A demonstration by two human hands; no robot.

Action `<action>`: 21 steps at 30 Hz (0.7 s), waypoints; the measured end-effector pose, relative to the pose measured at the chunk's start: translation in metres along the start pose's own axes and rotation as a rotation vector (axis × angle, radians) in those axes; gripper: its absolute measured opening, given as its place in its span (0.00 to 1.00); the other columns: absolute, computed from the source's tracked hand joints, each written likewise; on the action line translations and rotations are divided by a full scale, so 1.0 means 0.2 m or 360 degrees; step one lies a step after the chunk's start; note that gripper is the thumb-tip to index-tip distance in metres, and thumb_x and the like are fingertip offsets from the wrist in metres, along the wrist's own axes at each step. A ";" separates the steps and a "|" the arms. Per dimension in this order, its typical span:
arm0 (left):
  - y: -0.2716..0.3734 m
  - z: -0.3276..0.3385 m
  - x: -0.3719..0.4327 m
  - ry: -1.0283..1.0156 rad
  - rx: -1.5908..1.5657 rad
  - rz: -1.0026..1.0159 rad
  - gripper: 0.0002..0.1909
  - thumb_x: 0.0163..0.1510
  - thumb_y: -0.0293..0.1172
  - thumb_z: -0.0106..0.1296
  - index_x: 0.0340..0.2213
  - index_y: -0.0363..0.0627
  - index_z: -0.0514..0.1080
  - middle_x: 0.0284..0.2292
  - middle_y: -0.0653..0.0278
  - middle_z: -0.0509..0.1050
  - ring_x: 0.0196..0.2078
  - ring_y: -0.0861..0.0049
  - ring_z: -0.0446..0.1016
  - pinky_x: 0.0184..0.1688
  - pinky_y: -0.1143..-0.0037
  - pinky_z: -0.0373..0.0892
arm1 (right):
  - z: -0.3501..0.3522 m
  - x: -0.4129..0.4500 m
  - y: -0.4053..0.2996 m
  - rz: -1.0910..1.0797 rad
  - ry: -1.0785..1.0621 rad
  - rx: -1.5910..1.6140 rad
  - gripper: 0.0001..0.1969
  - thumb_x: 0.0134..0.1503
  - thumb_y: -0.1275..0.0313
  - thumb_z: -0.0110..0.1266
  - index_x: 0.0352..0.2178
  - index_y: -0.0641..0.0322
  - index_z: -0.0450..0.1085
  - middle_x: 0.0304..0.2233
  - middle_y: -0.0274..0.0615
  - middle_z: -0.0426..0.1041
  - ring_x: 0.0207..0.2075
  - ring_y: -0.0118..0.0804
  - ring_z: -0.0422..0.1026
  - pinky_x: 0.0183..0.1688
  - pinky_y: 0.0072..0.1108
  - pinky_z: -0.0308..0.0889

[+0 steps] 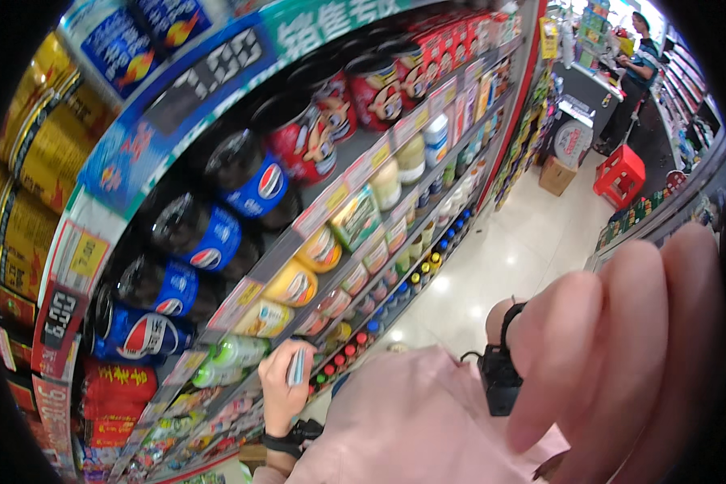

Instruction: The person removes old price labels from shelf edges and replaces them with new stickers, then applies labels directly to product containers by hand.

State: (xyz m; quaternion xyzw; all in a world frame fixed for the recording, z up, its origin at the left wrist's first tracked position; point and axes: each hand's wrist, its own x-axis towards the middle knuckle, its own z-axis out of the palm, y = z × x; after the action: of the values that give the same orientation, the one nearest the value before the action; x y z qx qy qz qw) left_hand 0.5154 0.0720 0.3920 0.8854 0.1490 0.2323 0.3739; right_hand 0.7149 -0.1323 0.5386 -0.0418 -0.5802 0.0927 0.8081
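My left hand (285, 375) is closed around a small stack of thin cards or tags (296, 367), close to the shelf edge with green-capped bottles (233, 354). A black strap with a small device is on that wrist. Large and blurred at the right, my right hand (605, 339) is raised near the camera with its fingers curled; whether it holds anything cannot be told. A black device (501, 381) is strapped at the right wrist. Pepsi bottles (196, 233) and a Pepsi can (148, 336) stand on the upper shelf left of my hands.
Price strips (339, 193) run along the stocked shelves. Yellow cans (54, 139) stand at the far left. Beyond the tiled floor (496, 260) are a red plastic stool (621, 175), a cardboard box (558, 175) and a counter (587, 91) with a person (640, 66) standing at it.
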 end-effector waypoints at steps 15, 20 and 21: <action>0.07 0.09 0.04 -0.0125 -0.0077 -0.0095 0.02 0.49 0.22 0.49 0.28 0.38 0.69 0.23 0.58 0.71 0.23 0.66 0.71 0.26 0.75 0.64 | 0.01 0.06 -0.07 0.0047 0.0066 -0.0156 0.11 0.58 0.70 0.44 0.20 0.55 0.62 0.25 0.39 0.68 0.18 0.29 0.64 0.26 0.22 0.65; 0.06 0.14 0.09 -0.0096 -0.0070 -0.0021 0.03 0.49 0.24 0.50 0.28 0.38 0.69 0.24 0.56 0.71 0.24 0.61 0.71 0.27 0.72 0.64 | 0.02 0.12 0.01 0.0130 0.0113 -0.0245 0.12 0.59 0.70 0.44 0.19 0.55 0.62 0.24 0.38 0.68 0.17 0.28 0.64 0.25 0.22 0.65; 0.03 0.12 0.05 -0.0060 -0.0045 -0.0051 0.03 0.49 0.24 0.50 0.28 0.38 0.69 0.24 0.56 0.71 0.24 0.61 0.71 0.27 0.72 0.64 | 0.00 0.10 0.07 0.0160 0.0093 -0.0267 0.12 0.59 0.70 0.44 0.19 0.54 0.62 0.24 0.38 0.67 0.17 0.28 0.64 0.25 0.22 0.65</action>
State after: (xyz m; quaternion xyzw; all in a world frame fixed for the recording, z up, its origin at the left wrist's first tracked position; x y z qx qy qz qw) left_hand 0.5369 0.0587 0.3839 0.8818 0.1527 0.2116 0.3929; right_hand 0.7203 -0.1142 0.5554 -0.1411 -0.5593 0.0830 0.8127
